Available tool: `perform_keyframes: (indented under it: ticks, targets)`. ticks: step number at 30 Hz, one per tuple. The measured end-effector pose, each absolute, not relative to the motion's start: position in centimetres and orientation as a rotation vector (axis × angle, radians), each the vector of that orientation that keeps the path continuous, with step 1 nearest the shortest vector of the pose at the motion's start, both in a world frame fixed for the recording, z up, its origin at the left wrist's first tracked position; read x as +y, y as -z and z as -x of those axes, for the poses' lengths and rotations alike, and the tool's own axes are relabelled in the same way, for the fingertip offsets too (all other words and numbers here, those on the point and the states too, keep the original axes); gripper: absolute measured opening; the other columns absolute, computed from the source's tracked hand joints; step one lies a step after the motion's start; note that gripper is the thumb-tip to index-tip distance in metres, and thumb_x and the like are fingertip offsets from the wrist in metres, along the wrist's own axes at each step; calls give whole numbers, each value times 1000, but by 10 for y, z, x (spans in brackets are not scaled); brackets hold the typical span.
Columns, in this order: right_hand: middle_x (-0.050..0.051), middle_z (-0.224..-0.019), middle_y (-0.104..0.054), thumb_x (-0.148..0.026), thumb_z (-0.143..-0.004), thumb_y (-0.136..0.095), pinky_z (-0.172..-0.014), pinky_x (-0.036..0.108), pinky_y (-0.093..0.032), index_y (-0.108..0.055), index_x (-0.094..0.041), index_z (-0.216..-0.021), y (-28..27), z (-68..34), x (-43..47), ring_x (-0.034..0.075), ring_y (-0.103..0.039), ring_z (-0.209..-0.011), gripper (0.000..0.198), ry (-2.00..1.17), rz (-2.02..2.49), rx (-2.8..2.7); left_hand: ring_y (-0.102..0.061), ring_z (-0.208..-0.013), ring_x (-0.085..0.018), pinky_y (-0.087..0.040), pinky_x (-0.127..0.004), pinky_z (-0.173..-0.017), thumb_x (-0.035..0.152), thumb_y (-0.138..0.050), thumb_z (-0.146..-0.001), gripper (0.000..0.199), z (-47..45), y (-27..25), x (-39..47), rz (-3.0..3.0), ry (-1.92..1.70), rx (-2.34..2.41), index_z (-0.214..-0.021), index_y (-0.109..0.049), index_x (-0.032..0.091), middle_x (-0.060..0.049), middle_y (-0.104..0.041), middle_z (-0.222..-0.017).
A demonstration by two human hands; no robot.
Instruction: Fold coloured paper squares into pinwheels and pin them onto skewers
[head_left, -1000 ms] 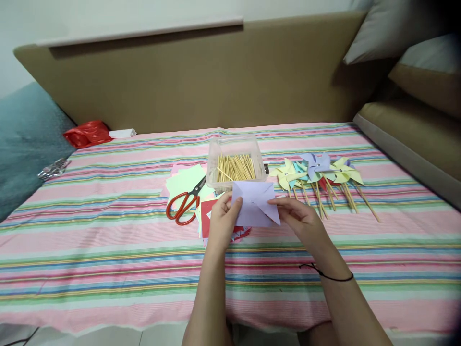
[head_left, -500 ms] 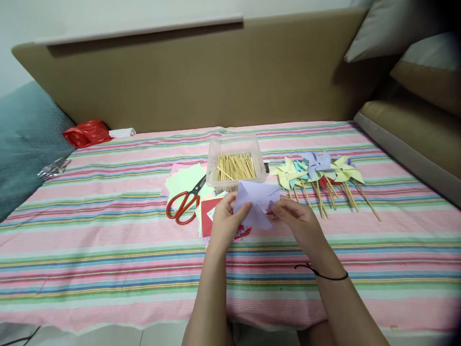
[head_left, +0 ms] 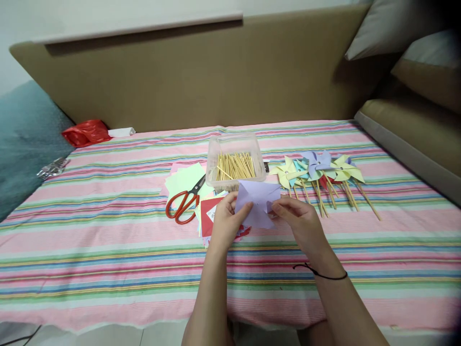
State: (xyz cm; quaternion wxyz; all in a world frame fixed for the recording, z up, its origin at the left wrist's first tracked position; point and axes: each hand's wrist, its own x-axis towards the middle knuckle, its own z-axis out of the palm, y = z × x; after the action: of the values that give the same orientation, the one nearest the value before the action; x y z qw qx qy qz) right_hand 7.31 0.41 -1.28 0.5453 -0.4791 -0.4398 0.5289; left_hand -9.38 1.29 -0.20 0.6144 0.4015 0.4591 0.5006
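A purple paper square [head_left: 254,194] with slits cut in from its corners is held up between both hands in the head view. My left hand [head_left: 229,216] pinches its left side, thumb on the front face. At the right side, my right hand [head_left: 297,218] has a corner flap between thumb and fingers. A small dark dot shows near the paper's centre. Behind the left hand lies a pile of coloured paper with a red sheet [head_left: 206,218] on top. Scissors with red handles [head_left: 185,202] rest on pale green sheets [head_left: 185,178] to the left.
A clear plastic box [head_left: 234,142] of thin wooden sticks [head_left: 236,166] stands just beyond the paper. Several finished pinwheels [head_left: 317,163] lie to the right. A red plastic bag [head_left: 86,133] and silvery packets [head_left: 53,168] are far left. A striped cloth [head_left: 108,269] covers the surface.
Both hands hold the purple paper in nearly the same place. The right hand's pinched flap has shifted very slightly; nothing was let go.
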Motion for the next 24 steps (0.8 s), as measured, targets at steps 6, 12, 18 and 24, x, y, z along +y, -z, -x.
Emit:
perform_keyframes:
  ticks: [6, 12, 18, 24]
  targets:
    - [6, -92, -73, -46, -78, -68, -66, 33, -54, -76, -24, -92, 16, -75, 5, 21, -66, -82, 28, -1182, 1192, -1005, -63, -64, -13, -52, -26, -61, 35, -73, -70, 35, 94, 3, 13, -931, -1175, 1072, -99, -63, 19, 0, -70, -75]
    - [2, -80, -72, -25, -63, -82, -65, 34, -55, -68, -23, -111, 16, -75, 4, 19, -64, -74, 50, -1312, 1101, -1002, -64, -63, -13, -52, -25, -60, 33, -73, -69, 35, 95, 3, 14, -899, -1190, 1061, -99, -62, 17, -1, -71, -75]
    - [2, -89, -72, -21, -68, -79, -63, 29, -54, -65, -29, -117, 14, -78, 3, 16, -63, -76, 52, -1392, 1034, -1054, -65, -62, -15, -52, -27, -61, 33, -75, -67, 37, 96, -1, 13, -845, -1230, 1033, -97, -63, 16, -3, -71, -74]
    - [2, -90, -72, -30, -80, -68, -68, 28, -56, -75, -29, -90, 14, -82, 3, 16, -66, -78, 12, -1240, 1054, -1191, -65, -62, -15, -52, -27, -61, 33, -75, -68, 38, 98, -1, 13, -846, -1237, 1033, -99, -63, 15, -3, -71, -72]
